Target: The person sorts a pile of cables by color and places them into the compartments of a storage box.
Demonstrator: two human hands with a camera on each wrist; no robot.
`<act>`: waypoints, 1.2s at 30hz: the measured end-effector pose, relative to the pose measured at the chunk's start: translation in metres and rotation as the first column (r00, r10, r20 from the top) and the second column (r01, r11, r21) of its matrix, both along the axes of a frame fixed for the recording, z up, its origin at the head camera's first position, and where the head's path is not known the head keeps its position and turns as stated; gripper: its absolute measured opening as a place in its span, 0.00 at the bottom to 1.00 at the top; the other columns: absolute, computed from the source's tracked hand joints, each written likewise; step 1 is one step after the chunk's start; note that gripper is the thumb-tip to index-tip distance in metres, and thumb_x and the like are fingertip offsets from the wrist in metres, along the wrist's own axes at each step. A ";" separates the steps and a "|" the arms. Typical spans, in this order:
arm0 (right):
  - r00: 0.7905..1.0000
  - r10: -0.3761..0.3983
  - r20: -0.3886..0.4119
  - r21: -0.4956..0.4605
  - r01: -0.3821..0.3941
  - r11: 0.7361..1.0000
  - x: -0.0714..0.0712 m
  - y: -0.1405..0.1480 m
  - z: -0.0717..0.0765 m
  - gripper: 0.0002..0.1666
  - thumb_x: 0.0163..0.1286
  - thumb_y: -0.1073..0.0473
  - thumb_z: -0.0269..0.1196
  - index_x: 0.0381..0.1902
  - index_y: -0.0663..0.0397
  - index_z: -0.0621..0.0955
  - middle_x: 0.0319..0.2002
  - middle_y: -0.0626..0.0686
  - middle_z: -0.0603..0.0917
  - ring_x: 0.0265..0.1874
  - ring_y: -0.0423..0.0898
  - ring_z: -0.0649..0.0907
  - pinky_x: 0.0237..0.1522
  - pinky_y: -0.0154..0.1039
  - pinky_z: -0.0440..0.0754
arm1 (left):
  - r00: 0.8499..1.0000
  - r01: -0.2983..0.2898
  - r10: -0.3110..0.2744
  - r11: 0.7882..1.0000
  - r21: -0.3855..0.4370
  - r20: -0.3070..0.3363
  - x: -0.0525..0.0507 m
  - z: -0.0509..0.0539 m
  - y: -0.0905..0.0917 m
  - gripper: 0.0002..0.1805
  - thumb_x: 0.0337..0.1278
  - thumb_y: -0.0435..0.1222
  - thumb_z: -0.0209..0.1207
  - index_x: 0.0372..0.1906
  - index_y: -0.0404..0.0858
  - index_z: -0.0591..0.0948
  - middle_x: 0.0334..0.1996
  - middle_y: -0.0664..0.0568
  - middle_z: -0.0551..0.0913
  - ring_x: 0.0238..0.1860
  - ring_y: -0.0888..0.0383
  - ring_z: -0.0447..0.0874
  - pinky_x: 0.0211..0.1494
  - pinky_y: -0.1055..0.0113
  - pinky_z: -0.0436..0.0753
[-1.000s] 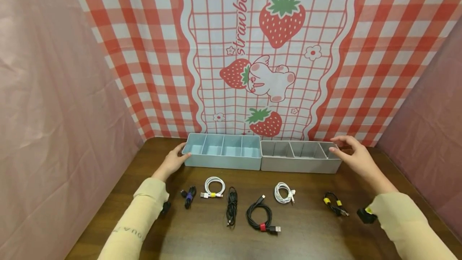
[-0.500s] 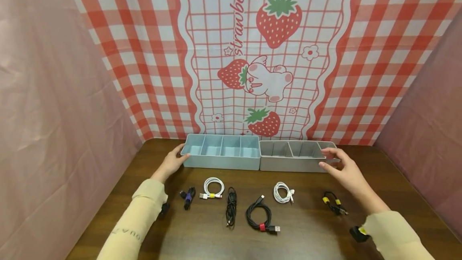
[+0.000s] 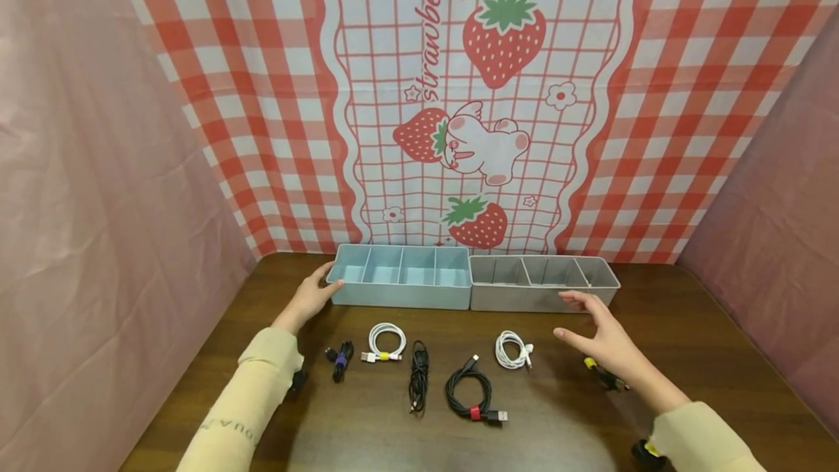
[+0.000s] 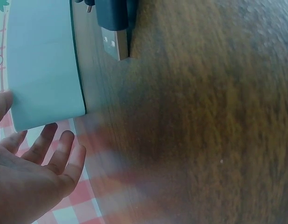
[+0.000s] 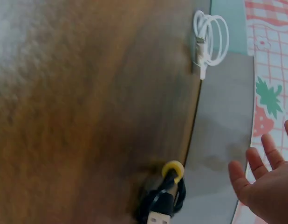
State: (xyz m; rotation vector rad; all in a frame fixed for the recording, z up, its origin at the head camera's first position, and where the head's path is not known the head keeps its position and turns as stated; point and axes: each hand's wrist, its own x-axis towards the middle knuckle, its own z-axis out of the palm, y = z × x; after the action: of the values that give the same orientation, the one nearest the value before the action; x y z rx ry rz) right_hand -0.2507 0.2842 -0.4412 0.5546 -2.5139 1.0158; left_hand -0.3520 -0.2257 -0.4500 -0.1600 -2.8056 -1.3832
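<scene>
My left hand point(image 3: 309, 299) rests at the left end of a light blue organizer box point(image 3: 400, 296), thumb by the front rim. In the left wrist view its fingers spread loosely around the end of the box. The right hand point(image 3: 604, 344) hovers in front of a grey organizer box point(image 3: 524, 301), fingers apart and holding nothing. Below it, a short black cable with yellow ties point(image 3: 606, 377) is partly hidden by the wrist. A coiled white cable point(image 3: 511, 350) lies left of that hand; the right wrist view shows both cables.
Along the wooden table point(image 3: 367, 443) lie a black cable with a purple tie point(image 3: 340, 361), a white USB cable point(image 3: 387, 341), a bundled black cable point(image 3: 419, 377) and a black USB cable with a red tie point(image 3: 468, 388). A strawberry-patterned cloth point(image 3: 478, 137) hangs behind the boxes.
My right hand has left the right end of the grey box, moving left and toward me to hover before it. The left hand stays at the blue box.
</scene>
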 end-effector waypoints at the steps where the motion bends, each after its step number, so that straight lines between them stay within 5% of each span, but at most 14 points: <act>1: 1.000 0.003 0.006 0.015 -0.003 1.000 0.000 -0.001 -0.004 0.37 0.54 0.60 0.72 0.60 0.57 0.71 0.52 0.56 0.74 0.48 0.40 0.70 0.44 0.35 0.68 | 1.000 -0.001 0.001 1.000 0.004 0.001 0.000 0.000 0.000 0.33 0.67 0.40 0.52 0.72 0.33 0.57 0.66 0.31 0.63 0.61 0.37 0.68 0.60 0.46 0.70; 7: 0.999 0.035 0.004 0.087 -0.035 0.996 -0.001 -0.011 -0.022 0.41 0.49 0.56 0.75 0.59 0.59 0.71 0.51 0.58 0.75 0.50 0.56 0.73 0.46 0.49 0.69 | 1.000 -0.004 0.004 1.000 0.008 -0.014 0.000 -0.001 -0.001 0.33 0.67 0.39 0.53 0.71 0.33 0.58 0.66 0.31 0.64 0.60 0.37 0.69 0.59 0.46 0.70; 16: 0.996 0.084 0.015 0.210 -0.085 0.974 -0.008 -0.017 -0.040 0.42 0.45 0.51 0.76 0.57 0.59 0.73 0.51 0.57 0.77 0.50 0.57 0.74 0.47 0.56 0.71 | 1.000 -0.005 0.005 1.000 0.005 -0.019 -0.002 -0.004 -0.003 0.32 0.67 0.38 0.53 0.71 0.33 0.58 0.65 0.32 0.65 0.60 0.38 0.70 0.59 0.47 0.71; 29: 0.989 0.105 0.107 0.308 -0.133 0.942 -0.010 -0.026 -0.044 0.40 0.44 0.44 0.75 0.54 0.53 0.75 0.52 0.54 0.76 0.49 0.57 0.74 0.47 0.56 0.73 | 1.000 -0.008 0.008 1.000 0.010 -0.028 -0.002 -0.004 -0.001 0.32 0.67 0.39 0.53 0.70 0.32 0.59 0.64 0.30 0.66 0.59 0.38 0.71 0.58 0.47 0.71; 36: 0.992 0.089 0.087 0.369 -0.115 0.922 -0.010 -0.028 -0.045 0.30 0.45 0.44 0.74 0.45 0.48 0.79 0.50 0.57 0.77 0.48 0.58 0.74 0.42 0.59 0.73 | 1.000 -0.001 0.001 1.000 0.007 -0.029 -0.002 -0.004 -0.002 0.32 0.67 0.38 0.53 0.70 0.31 0.58 0.65 0.30 0.65 0.59 0.37 0.70 0.59 0.46 0.70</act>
State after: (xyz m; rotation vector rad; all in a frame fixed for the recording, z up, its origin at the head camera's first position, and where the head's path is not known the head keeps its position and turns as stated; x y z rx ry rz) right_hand -0.2610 0.2565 -0.4858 0.7778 -2.7838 0.5925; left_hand -0.3539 -0.2278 -0.4537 -0.1768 -2.7771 -1.3784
